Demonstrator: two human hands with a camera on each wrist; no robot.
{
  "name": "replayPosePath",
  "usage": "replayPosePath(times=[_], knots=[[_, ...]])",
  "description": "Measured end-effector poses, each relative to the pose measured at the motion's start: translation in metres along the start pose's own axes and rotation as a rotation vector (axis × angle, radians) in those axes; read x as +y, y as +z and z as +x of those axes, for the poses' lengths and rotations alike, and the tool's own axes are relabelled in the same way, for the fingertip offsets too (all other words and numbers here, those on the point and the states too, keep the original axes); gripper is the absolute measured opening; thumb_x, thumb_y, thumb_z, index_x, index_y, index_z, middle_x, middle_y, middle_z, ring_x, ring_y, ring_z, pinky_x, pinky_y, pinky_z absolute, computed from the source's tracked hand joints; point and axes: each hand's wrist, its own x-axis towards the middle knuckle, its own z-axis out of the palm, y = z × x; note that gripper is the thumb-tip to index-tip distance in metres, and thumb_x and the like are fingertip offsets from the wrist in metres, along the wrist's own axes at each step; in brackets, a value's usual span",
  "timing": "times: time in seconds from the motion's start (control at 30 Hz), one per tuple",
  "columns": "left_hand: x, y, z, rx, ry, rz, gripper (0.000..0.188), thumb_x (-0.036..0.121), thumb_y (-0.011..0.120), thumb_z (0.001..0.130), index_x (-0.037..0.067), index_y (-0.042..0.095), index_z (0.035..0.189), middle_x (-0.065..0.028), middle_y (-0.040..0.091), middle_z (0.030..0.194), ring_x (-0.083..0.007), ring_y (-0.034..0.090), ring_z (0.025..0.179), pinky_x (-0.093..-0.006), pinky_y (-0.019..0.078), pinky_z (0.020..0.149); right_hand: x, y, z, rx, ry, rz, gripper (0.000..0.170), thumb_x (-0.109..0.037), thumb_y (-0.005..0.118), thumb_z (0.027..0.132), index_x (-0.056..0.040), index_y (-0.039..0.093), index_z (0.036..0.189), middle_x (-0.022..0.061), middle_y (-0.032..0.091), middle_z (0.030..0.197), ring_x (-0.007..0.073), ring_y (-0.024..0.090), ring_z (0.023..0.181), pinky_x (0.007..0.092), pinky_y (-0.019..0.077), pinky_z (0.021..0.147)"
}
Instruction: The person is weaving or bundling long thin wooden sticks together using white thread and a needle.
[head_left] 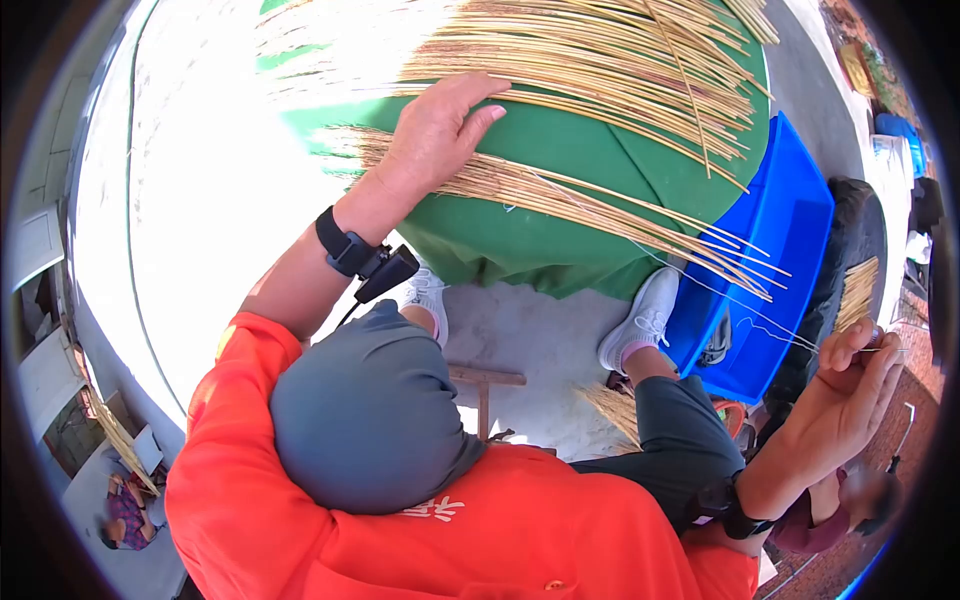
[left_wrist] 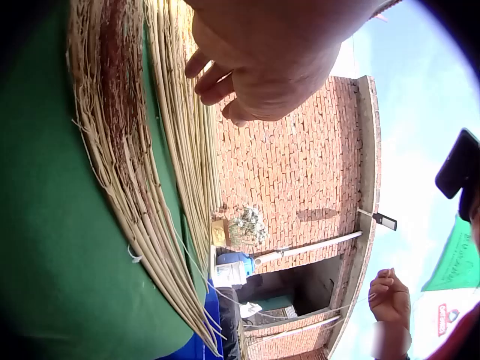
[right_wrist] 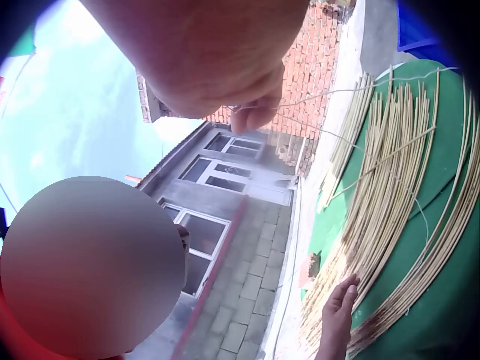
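Note:
My left hand lies over the near bundle of straw stalks on the green cloth, fingers extended toward the larger spread of stalks. In the left wrist view that hand shows above the stalks with loosely bent fingers. Out to the right, my raised right hand pinches a white thread between thumb and fingers. A thin, needle-like sliver shows at those fingertips. From there the thread runs back to the near bundle. The right wrist view shows two strands of thread reaching from the fingers toward the stalks.
A blue plastic bin stands against the table's right side, beside a black padded object. Below are a wooden stool part and loose straw. Another person is close behind the right arm.

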Motion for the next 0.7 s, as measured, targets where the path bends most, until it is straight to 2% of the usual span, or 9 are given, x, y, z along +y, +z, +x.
replayPosePath(times=[0.07,0.1,0.17,0.3,0.43,0.5,0.63,0.7], knots=[[-0.014,-0.016,0.014,0.122,-0.125,0.073,0.016,0.016,0.058,0.083,0.012,0.064,0.098,-0.0085,0.063,0.097,-0.0253,0.060,0.092,-0.0332,0.0473,0.078,0.000,-0.006,0.002,-0.132,0.010,0.043,0.020,-0.017,0.041,0.096,-0.0005,0.051,0.100,0.0084,0.051,0.083,0.0111,0.039,0.065,0.0249,0.0326,0.060],[-0.018,-0.018,0.018,0.127,-0.124,0.079,0.016,0.016,0.058,0.083,0.012,0.064,0.098,-0.0085,0.063,0.097,-0.0253,0.060,0.092,-0.0332,0.0473,0.078,0.000,-0.008,0.002,-0.135,0.005,0.049,0.020,-0.017,0.041,0.096,-0.0005,0.051,0.100,0.0084,0.051,0.083,0.0111,0.039,0.065,0.0249,0.0326,0.060],[-0.025,-0.019,0.022,0.083,-0.113,0.226,0.010,0.013,0.062,0.079,0.010,0.065,0.088,-0.0073,0.062,0.085,-0.0255,0.060,0.079,-0.0341,0.0477,0.071,0.000,-0.009,0.001,-0.196,0.022,0.045,0.020,-0.018,0.042,0.096,-0.0002,0.051,0.100,0.0080,0.051,0.083,0.0111,0.039,0.065,0.0247,0.0324,0.060],[-0.034,0.000,0.018,-0.005,0.053,0.537,0.012,0.011,0.064,0.072,0.007,0.064,0.083,-0.0068,0.056,0.078,-0.0257,0.056,0.081,-0.0348,0.0475,0.069,0.001,-0.007,-0.003,-0.147,0.024,0.054,0.021,-0.018,0.042,0.096,-0.0003,0.051,0.100,0.0077,0.051,0.083,0.0109,0.039,0.065,0.0243,0.0318,0.059],[-0.036,0.008,0.014,0.060,0.114,0.535,0.010,0.008,0.063,0.071,0.006,0.060,0.080,-0.0062,0.052,0.078,-0.0243,0.052,0.082,-0.0344,0.0468,0.070,0.004,-0.002,-0.003,-0.130,-0.004,0.021,0.020,-0.017,0.042,0.096,-0.0007,0.052,0.102,0.0077,0.052,0.084,0.0109,0.038,0.065,0.0240,0.0312,0.058],[-0.038,0.009,0.012,0.061,0.123,0.540,0.010,0.007,0.063,0.071,0.006,0.060,0.081,-0.0063,0.051,0.079,-0.0244,0.052,0.083,-0.0347,0.0464,0.071,0.006,0.002,-0.003,-0.047,-0.034,-0.051,0.017,-0.016,0.039,0.096,-0.0026,0.048,0.100,0.0086,0.048,0.076,0.0118,0.039,0.059,0.0222,0.0314,0.053],[-0.040,0.006,0.013,0.049,0.155,0.499,0.010,0.006,0.062,0.072,0.006,0.058,0.081,-0.0068,0.051,0.078,-0.0254,0.052,0.082,-0.0357,0.0454,0.072,0.005,0.004,-0.005,-0.044,-0.024,-0.084,0.016,-0.015,0.038,0.096,-0.0022,0.048,0.101,0.0087,0.048,0.076,0.0116,0.039,0.059,0.0227,0.0316,0.052],[-0.042,0.004,0.013,0.020,0.163,0.499,0.009,0.006,0.062,0.072,0.006,0.058,0.080,-0.0068,0.052,0.078,-0.0256,0.052,0.082,-0.0359,0.0450,0.072,0.006,0.001,-0.004,-0.129,-0.021,-0.045,0.017,-0.015,0.037,0.097,-0.0016,0.047,0.101,0.0085,0.048,0.076,0.0108,0.039,0.059,0.0224,0.0314,0.052]])
